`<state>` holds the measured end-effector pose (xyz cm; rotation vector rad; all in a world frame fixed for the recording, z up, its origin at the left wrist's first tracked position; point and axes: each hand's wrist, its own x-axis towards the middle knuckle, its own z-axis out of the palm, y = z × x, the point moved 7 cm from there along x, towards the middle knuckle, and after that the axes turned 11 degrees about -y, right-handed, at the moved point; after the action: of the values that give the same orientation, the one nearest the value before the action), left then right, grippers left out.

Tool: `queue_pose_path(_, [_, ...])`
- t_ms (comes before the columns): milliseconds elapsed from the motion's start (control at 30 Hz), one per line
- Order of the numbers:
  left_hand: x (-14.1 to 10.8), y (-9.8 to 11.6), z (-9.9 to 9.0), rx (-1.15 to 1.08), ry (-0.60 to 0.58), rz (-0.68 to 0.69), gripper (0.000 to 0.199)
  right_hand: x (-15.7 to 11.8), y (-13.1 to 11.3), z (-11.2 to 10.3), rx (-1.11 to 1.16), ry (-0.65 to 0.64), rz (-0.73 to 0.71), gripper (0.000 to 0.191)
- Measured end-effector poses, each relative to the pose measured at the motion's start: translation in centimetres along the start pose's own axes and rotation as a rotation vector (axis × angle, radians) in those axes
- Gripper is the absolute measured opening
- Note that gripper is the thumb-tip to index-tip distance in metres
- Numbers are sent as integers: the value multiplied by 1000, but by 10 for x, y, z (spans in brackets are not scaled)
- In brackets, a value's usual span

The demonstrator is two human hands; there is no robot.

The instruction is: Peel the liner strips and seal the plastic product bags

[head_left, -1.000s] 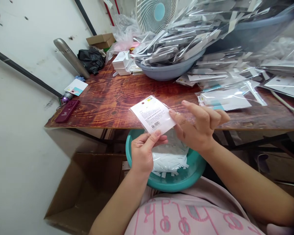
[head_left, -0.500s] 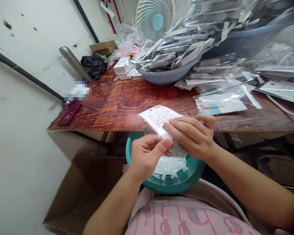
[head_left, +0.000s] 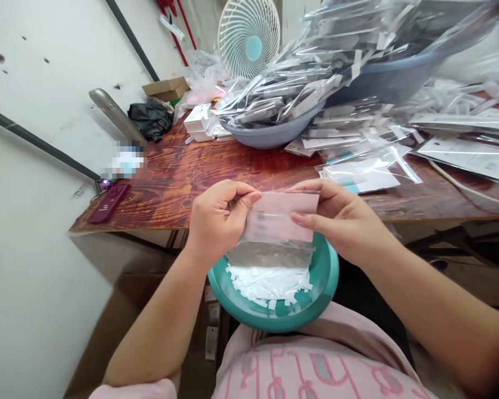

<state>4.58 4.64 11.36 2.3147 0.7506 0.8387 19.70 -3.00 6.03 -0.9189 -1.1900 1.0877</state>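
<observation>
Gripping pale card (head_left: 274, 224) at both sides with left hand (head_left: 214, 221) and right hand (head_left: 353, 227), above teal basin (head_left: 331, 271) — seemingly inside clear film (head_left: 270, 255), hard to tell through glare. Draw edges evenly taut — smooth without creasing.

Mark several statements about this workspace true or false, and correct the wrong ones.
1. The left hand and the right hand both grip the clear packet. True.
2. The teal basin stands on top of the table. False: it is below the tabletop, by the person's lap.
3. White strips lie in the teal basin. True.
4. The dark red device is at the table's right end. False: it lies near the left end.
5. The black bag is right of the fan. False: it is left of it.
</observation>
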Motion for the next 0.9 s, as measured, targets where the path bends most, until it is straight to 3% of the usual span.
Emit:
queue_pose_path(100, [4, 3, 4, -65, -69, -57, 12, 3, -14, -7, -153, 39, 25, 20])
queue_pose_path(200, [11, -2, 5, -258, -118, -139, 20, 6, -23, -19, -278, 161, 11, 19])
queue_pose_path(367, [6, -18, 3, -768, -26, -207, 50, 0, -15, -48, 7, 446, -148, 12])
queue_pose_path(500, [-20, -8, 35, -929, -164, -204, 52, -11, -6, -59, 152, 571, -356, 11])
queue_pose_path(633, [-40, 3, 72, -711, -230, -315, 48, -23, 3, -56, 262, 620, -494, 10])
queue_pose_path(767, [-39, 2, 101, -762, -296, -428, 32, -35, 14, -48, 293, 653, -445, 11])
queue_pose_path(900, [-34, -6, 110, -986, -228, -485, 28, -47, 24, -38, 232, 702, -353, 12])
